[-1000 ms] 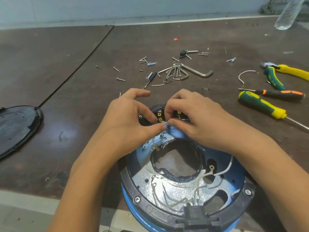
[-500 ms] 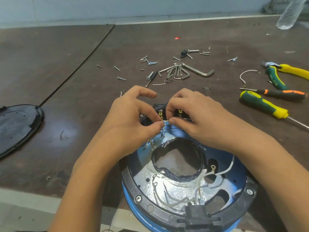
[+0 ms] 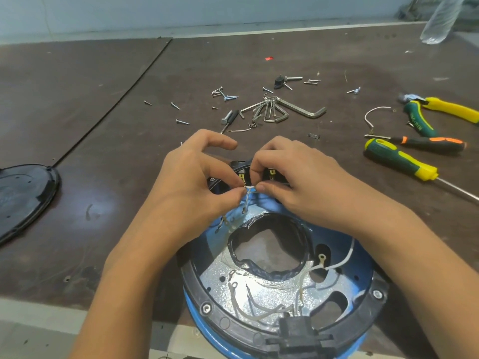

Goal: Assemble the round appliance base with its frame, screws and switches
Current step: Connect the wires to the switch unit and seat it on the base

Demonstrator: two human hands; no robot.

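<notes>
black cover [image 3: 26, 198] cut by left edge | bottle [image 3: 440, 19] top cropped | switches [image 3: 271, 174], wires [image 3: 247, 200] seemingly part-hidden behind hands [image 3: 298, 182]

Both forearms enter from the near edge and converge toward centre. Left grip [image 3: 191, 182]: thumb and one finger pinch a white wire [image 3: 248, 200], with another finger arched clear on the far side. Right grip [image 3: 298, 177]: back of hand up, thumb and forefinger pinch the same wire just right of the left pinch. The fingertips [image 3: 260, 188] are almost touching.

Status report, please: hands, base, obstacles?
Left hand and right hand pinch thin white wires over round blue appliance base. Black switches partly hidden behind fingers. No obstruction seen.
</notes>
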